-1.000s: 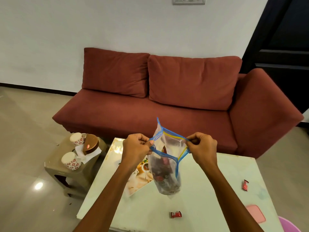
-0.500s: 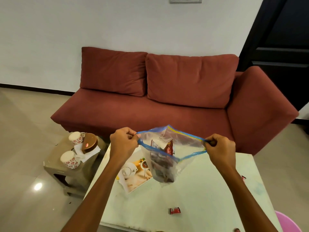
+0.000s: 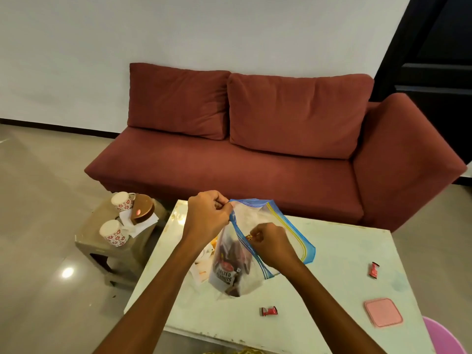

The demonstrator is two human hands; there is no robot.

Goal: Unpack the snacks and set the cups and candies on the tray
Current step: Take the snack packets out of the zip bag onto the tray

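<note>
1. The right hand [image 3: 270, 245] let go of the bag's rim and now pinches a candy [image 3: 249, 237] inside
2. The left hand [image 3: 207, 215] still holds the zip bag [image 3: 255, 251] open above the table [image 3: 332, 251], so unpacking has begun

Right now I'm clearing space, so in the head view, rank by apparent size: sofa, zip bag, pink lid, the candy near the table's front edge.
1. sofa, by far the largest
2. zip bag
3. pink lid
4. candy

The sofa stands farthest yet still looks biggest, so this order seems safe.
</note>
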